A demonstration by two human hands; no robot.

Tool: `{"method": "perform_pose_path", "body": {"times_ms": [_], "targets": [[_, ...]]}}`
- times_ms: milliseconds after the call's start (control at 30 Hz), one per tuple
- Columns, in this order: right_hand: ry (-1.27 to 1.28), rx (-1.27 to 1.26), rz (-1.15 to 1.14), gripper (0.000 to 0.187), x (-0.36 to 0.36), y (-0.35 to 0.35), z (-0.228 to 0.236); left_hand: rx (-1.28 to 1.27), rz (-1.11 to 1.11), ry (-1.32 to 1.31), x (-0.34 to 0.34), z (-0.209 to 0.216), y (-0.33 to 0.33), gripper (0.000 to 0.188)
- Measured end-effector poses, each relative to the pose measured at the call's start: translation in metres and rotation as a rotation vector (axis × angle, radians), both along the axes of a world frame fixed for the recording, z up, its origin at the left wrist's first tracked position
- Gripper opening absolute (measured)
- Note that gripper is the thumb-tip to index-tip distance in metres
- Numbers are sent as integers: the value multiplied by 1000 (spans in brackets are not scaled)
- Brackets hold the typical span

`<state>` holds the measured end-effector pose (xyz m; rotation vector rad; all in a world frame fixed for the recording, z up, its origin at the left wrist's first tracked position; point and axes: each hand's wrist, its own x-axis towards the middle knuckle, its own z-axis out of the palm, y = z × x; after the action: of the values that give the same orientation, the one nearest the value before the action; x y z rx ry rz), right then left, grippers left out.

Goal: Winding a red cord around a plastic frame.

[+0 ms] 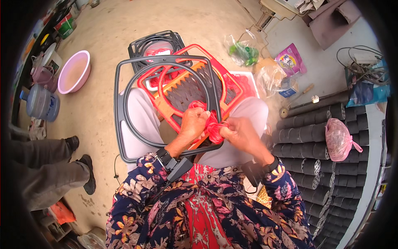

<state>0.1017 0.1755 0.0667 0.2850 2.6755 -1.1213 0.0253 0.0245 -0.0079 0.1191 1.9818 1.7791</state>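
Observation:
A black plastic frame [120, 108] with a round inner ring lies across my lap. Beneath it is a red frame [232, 81] of similar shape, over an orange rack with dark jagged rows [192, 85]. My left hand [193, 124], fingers closed, grips a bundle of red cord [214, 132] at the black frame's lower right side. Close beside it, my right hand [240, 133] pinches the same bundle from the right. The exact crossing of the strands is hidden by my fingers.
More black frames [137, 50] are stacked ahead on the floor. At left are a pink basin [74, 72], a water jug [43, 103] and another person's legs [54, 166]. To the right are stacked dark perforated cylinders [302, 135], a pink bag [338, 139] and plastic bags [268, 76].

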Motion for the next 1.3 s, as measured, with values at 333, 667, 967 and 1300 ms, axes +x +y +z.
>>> {"method": "perform_pose_path", "body": {"times_ms": [333, 667, 967, 1300], "targets": [[134, -865, -10, 45, 4, -27, -42, 303, 222, -360, -21, -13, -11, 24], [693, -17, 277, 49, -24, -17, -45, 322, 138, -427, -22, -11, -18, 25], [363, -1409, -229, 34, 3, 15, 33, 472, -34, -608, -20, 7, -33, 19], [289, -1335, -298, 40, 73, 72, 50, 521, -187, -628, -10, 17, -31, 17]]}}
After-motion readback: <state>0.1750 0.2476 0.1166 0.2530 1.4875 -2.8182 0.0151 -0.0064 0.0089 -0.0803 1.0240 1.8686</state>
